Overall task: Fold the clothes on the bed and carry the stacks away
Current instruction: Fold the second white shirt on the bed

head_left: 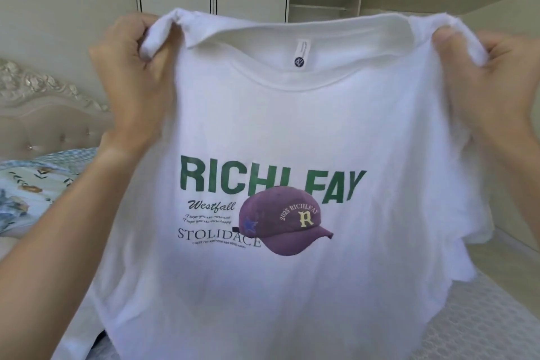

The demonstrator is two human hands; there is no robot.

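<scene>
1. The person holds a white shirt [292, 126] up in the air, over the bed [473, 318].
2. The left hand [131, 67] grips one shoulder of the shirt. Its fingers [128, 26] are curled tight on a bunch of cloth.
3. The right hand [496, 76] grips the other shoulder. Its fingers [447, 35] are clamped on the cloth too.
4. The shirt hangs open and flat, with the front facing us. It shows green letters and a purple cap [283, 222].
5. I think the folding of this shirt is only starting. It is spread out, and no fold is in it yet.
6. It looks like the shirt needs to go down on the bed next, to be folded there. Then it must go on a stack and be carried away.
7. I see no stacks from here, so I cannot tell how many clothes are done or left.
8. The shirt hides most of the bed. Only a gray bit shows at the lower right.
9. The bottom of the shirt is cut off at the edge of the view.
10. A flowery pillow [32, 187] and a fancy headboard [49, 108] peek out on the left.
11. White cabinets [248, 0] stand behind. The small words on the shirt are too blurry to read.
</scene>
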